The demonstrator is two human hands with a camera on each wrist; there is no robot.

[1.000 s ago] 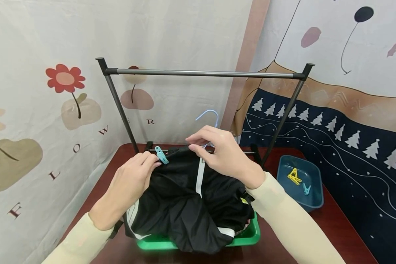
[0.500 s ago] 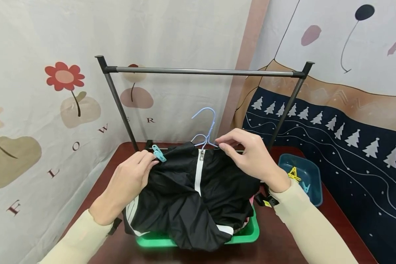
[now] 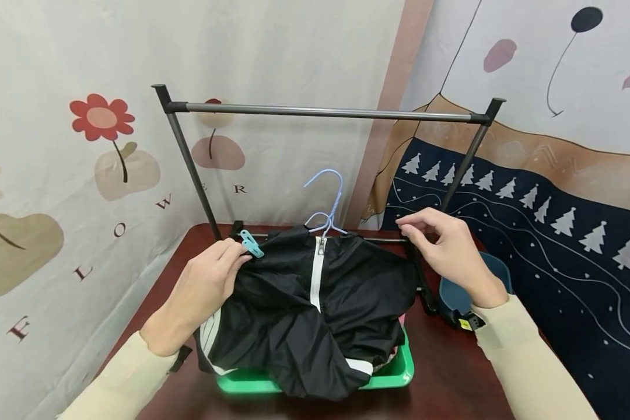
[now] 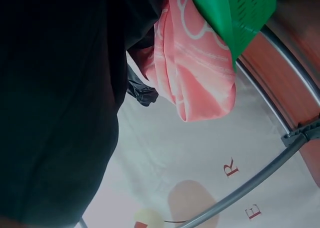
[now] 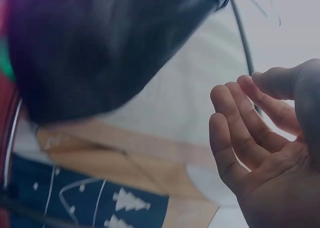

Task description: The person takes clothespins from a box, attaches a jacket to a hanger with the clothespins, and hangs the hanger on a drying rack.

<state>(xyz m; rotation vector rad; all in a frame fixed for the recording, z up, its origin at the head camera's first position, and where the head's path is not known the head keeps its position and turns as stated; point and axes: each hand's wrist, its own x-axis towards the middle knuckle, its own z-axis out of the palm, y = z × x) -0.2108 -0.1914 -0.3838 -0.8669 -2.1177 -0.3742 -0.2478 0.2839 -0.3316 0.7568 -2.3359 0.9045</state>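
Observation:
A black jacket (image 3: 289, 315) with a white zip strip hangs from a light-blue wire hanger (image 3: 336, 201), whose hook stands up above the collar. My left hand (image 3: 199, 294) grips the jacket's left shoulder, its fingertips right beside a light-blue clothespin (image 3: 252, 244) there; the pinched cloth is hidden by the fingers. Off the jacket's right shoulder, my right hand (image 3: 448, 251) holds nothing, its fingers loosely bent with thumb near forefinger. The right wrist view shows the same bare palm and fingers, apart from the dark cloth. In the left wrist view, dark cloth fills the left side.
A grey metal rack bar (image 3: 320, 111) spans above the jacket. Under the jacket sits a green basket (image 3: 388, 380) with pink patterned cloth (image 4: 205, 83) in it. The blue bin (image 3: 454, 294) at the right is partly covered by my right hand. A dark red table (image 3: 436, 373) lies beneath.
My right hand has moved from the hanger's neck past the jacket's right shoulder, out to the right towards the blue bin. The left hand and clothespin have stayed in place.

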